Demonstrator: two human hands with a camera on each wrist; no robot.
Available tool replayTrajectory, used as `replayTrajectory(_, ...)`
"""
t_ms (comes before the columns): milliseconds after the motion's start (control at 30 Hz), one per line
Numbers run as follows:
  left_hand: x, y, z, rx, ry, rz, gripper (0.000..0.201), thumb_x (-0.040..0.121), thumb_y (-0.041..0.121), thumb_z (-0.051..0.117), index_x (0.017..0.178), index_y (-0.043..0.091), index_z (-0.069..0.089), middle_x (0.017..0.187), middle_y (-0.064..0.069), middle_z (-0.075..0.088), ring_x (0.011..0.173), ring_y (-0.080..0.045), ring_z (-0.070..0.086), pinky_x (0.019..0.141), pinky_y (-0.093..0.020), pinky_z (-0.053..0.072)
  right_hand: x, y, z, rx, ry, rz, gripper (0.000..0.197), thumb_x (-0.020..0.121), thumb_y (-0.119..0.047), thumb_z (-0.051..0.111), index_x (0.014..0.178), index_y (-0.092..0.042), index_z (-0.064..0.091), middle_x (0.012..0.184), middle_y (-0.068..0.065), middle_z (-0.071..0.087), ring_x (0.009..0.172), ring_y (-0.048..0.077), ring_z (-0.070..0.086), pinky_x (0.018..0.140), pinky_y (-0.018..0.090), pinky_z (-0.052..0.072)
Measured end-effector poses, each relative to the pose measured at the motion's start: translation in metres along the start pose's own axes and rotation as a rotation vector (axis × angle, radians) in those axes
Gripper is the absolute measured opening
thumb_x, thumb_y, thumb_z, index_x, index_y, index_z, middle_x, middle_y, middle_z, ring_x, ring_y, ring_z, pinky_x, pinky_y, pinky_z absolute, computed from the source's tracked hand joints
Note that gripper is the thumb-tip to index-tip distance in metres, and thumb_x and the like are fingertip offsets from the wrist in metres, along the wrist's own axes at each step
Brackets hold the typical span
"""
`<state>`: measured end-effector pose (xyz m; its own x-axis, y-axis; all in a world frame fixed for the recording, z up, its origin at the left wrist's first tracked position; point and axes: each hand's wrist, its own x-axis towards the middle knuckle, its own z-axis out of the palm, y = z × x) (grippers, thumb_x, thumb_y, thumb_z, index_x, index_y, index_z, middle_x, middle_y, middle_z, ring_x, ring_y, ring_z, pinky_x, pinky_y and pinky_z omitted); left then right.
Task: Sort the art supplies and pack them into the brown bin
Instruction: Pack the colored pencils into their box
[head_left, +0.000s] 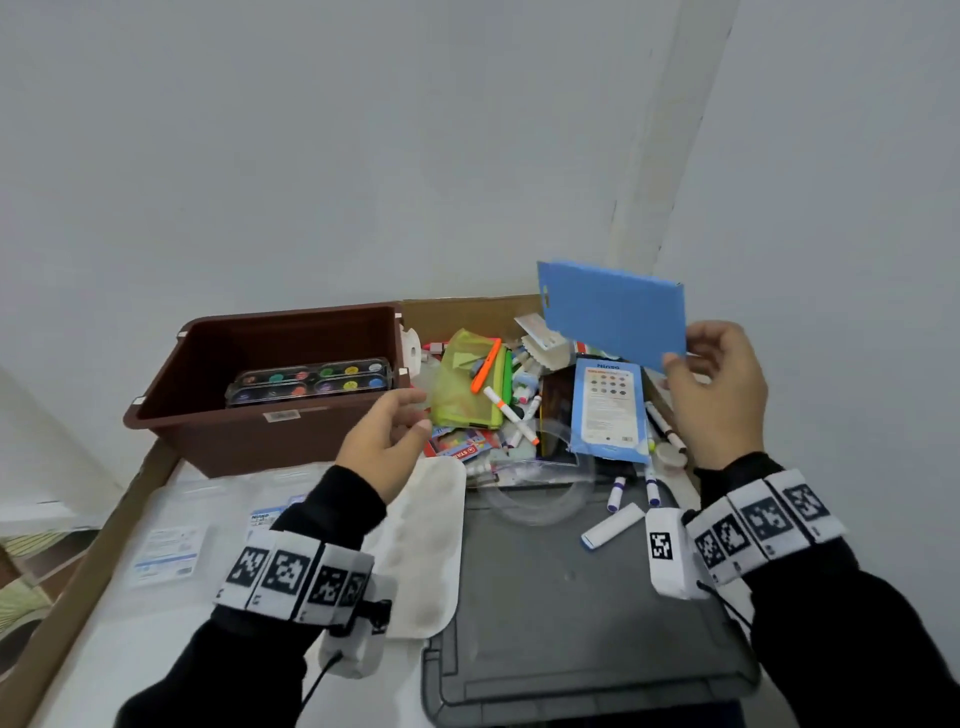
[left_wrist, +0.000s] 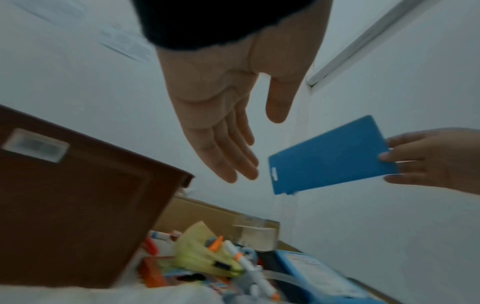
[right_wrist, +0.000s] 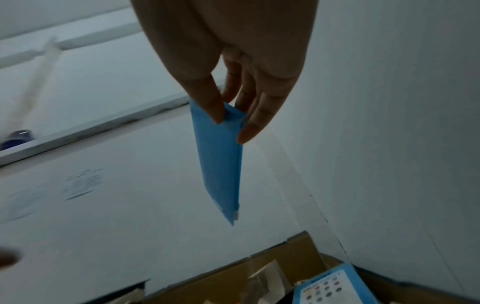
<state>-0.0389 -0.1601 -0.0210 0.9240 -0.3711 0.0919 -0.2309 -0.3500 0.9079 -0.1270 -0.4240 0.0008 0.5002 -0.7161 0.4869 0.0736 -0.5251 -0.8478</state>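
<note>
My right hand (head_left: 714, 387) pinches the lower right corner of a flat blue box (head_left: 615, 312) and holds it in the air above the pile of supplies; the same blue box (left_wrist: 328, 156) (right_wrist: 219, 162) shows in both wrist views. My left hand (head_left: 387, 441) hovers empty, fingers straight, between the brown bin (head_left: 208, 441) and the pile. The left hand (left_wrist: 221, 123) is a short way left of the box. Paint palettes (head_left: 311, 382) lie inside the bin. A yellow-green pouch (head_left: 462, 395), markers (head_left: 511, 413) and a second blue pack (head_left: 608, 408) lie in the pile.
A white paint tray (head_left: 426, 545) lies under my left forearm. A grey lid (head_left: 571, 613) covers the front right, with a clear protractor (head_left: 540, 499) and loose markers (head_left: 613, 525) on it. Paper sheets (head_left: 171, 551) lie at the left. Walls stand close behind and right.
</note>
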Motion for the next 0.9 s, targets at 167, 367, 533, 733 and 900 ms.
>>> replayTrajectory(167,-0.023,0.026,0.033,-0.432,-0.210,-0.126,0.015,0.097,0.022,0.041,0.106,0.025,0.053,0.095,0.000,0.068,0.071,-0.010,0.069,0.057,-0.024,0.054,-0.053,-0.023,-0.005,-0.085,-0.267,-0.268,0.035,0.082,0.000,0.060,0.092,-0.033,0.054,0.089,-0.020,0.059,0.083,0.000,0.055,0.071,0.009,0.043)
replayTrajectory(367,-0.046,0.026,0.056,-0.714,-0.256,-0.351,0.018,0.091,0.031,0.050,0.101,0.016,0.049,0.079,-0.004,0.070,0.063,-0.020,0.069,0.050,-0.031,0.055,-0.121,-0.019,-0.003,-0.121,-0.501,-0.304,0.023,0.079,-0.007,0.070,0.099,-0.018,0.067,0.095,-0.013,0.062,0.091,0.002,0.053,0.079,0.016,0.042)
replayTrajectory(533,-0.062,0.007,0.060,-0.667,-0.156,-0.357,0.013,0.091,0.002,0.051,0.100,0.012,0.049,0.076,-0.013,0.058,0.048,-0.018,0.064,0.042,-0.030,0.054,-0.156,-0.012,-0.004,-0.065,-0.559,-0.265,0.022,0.078,-0.015,0.068,0.099,-0.016,0.069,0.105,-0.007,0.063,0.101,0.004,0.053,0.089,0.018,0.041)
replayTrajectory(733,-0.070,-0.016,0.045,-0.513,-0.174,-0.314,0.021,0.093,0.000,0.044,0.099,0.020,0.049,0.077,-0.014,0.056,0.053,-0.020,0.058,0.040,-0.024,0.049,-0.167,0.007,-0.022,-0.024,-0.158,0.075,0.031,0.086,-0.031,0.064,0.115,-0.038,0.055,0.139,-0.004,0.038,0.132,0.006,0.032,0.101,0.018,0.031)
replayTrajectory(900,-0.076,-0.028,0.042,-0.386,-0.315,-0.313,0.026,0.095,-0.001,0.039,0.097,0.023,0.047,0.076,-0.008,0.054,0.053,-0.013,0.058,0.040,-0.021,0.045,-0.158,0.023,-0.049,0.264,-0.177,0.389,0.059,0.079,-0.016,0.072,0.122,-0.043,0.042,0.110,-0.028,0.057,0.103,0.002,0.060,0.078,0.014,0.049)
